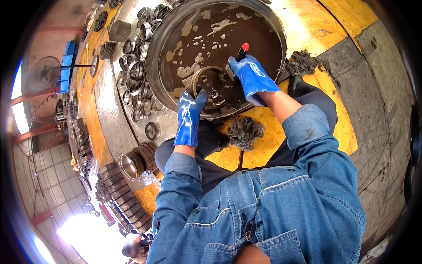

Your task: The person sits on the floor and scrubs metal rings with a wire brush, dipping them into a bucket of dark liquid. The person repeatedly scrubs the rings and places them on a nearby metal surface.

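Note:
My left hand (pixel 190 110), in a wet blue rubber glove, is closed on the near left rim of a metal ring (pixel 206 69). The ring sits tilted, partly in dark liquid, inside a large round metal tub (pixel 159 83). My right hand (pixel 251 75), gloved the same way, is wrapped round a tool with a black handle and red end (pixel 245 46). The handle's red end sticks up above the fist. The tool's working end is largely hidden by the glove, close to the ring's right side. Pale foam patches float on the liquid.
Many metal rings (pixel 135 70) lie piled left of the tub, with a loose ring (pixel 152 130) nearer me. Larger rings (pixel 129 167) stand by my left knee. Dark shavings (pixel 246 133) lie on the yellow floor (pixel 272 132) between my legs. A person (pixel 135 251) is at lower left.

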Demonstrator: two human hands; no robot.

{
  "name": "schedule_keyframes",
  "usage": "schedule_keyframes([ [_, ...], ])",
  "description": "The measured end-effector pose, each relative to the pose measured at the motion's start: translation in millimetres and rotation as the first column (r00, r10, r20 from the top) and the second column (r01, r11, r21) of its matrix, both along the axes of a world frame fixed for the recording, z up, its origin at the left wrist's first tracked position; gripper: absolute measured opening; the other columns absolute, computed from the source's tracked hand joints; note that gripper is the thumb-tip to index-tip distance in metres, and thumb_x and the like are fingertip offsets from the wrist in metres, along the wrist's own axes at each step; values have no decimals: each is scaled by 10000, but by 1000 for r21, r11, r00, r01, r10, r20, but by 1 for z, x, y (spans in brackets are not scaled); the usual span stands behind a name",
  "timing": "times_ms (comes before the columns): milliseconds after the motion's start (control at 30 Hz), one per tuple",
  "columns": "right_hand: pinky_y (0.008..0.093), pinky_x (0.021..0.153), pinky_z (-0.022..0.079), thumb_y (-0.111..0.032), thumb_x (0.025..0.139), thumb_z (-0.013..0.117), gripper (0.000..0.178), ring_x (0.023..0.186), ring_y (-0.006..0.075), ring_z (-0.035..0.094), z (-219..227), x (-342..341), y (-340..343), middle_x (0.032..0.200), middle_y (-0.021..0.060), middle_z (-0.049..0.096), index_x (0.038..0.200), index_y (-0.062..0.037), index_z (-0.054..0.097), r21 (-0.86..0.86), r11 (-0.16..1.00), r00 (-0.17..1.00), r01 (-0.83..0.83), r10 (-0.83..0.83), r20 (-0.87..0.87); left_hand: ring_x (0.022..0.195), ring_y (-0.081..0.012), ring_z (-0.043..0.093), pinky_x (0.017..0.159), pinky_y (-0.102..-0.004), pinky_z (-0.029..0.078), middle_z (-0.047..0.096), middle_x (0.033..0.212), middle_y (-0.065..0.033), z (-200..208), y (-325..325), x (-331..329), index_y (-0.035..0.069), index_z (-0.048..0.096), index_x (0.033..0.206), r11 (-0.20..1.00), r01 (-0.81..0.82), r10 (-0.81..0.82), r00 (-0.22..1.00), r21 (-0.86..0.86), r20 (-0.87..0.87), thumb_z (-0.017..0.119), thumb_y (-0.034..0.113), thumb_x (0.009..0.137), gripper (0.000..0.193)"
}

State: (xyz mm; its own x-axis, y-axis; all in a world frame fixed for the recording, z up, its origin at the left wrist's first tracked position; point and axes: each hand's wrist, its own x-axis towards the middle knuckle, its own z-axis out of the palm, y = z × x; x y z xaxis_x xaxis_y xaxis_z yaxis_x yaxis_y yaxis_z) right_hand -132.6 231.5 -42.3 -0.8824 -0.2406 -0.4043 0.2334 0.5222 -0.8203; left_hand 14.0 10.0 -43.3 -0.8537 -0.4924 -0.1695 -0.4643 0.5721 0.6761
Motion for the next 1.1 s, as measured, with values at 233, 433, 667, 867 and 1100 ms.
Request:
schedule_keyframes([
  [233, 418, 864, 570, -460, 982, 645, 463, 969, 341, 742, 40, 14, -4, 1015, 191, 773, 1095, -25, 756, -207, 974, 995, -94, 84, -57, 948, -278, 751, 848, -415, 571, 778, 1056, -192, 2, -22, 0, -68, 699, 1205, 953, -81, 70, 996, 293, 48, 721, 469, 971, 587],
  [433, 301, 862, 583, -231, 1010, 710, 235, 916, 157, 710, 15, 47, -38, 1011, 92, 768, 1136, -37, 751, -588, 762, 958, -270, 155, -239, 947, -255, 742, 835, -391, 574, 769, 1100, -191, 33, -20, 12, -80, 691, 1222, 971, -97, 105, 994, 218, -22, 638, 472, 1050, 580],
  [667, 419, 779, 606, -215, 906, 778, 190, 897, 366, 742, -7, 68, -24, 983, 164, 768, 1053, -94, 786, -185, 595, 493, -782, 409, -768, 954, -256, 740, 841, -384, 577, 764, 1120, -193, 48, -3, 7, -80, 685, 1238, 996, -88, 88, 996, 12, 3, 610, 468, 1068, 579],
  [867, 463, 795, 586, -315, 907, 746, 221, 889, 384, 730, -4, 51, 4, 907, 150, 760, 1002, -117, 772, 196, 601, 455, -775, 746, -486, 944, -206, 715, 850, -350, 572, 764, 1080, -157, 23, -10, 0, -58, 694, 1270, 973, -9, 17, 999, 231, -32, 638, 467, 1049, 572],
  [1100, 435, 720, 529, -478, 965, 661, 472, 732, 295, 684, 80, 62, 9, 776, 193, 697, 970, -15, 748, -467, 856, 923, -223, 339, 181, 889, -238, 744, 828, -366, 568, 779, 967, -200, -5, -7, -2, -55, 727, 1166, 996, 30, -16, 984, 79, -176, 675, 413, 1016, 494],
])
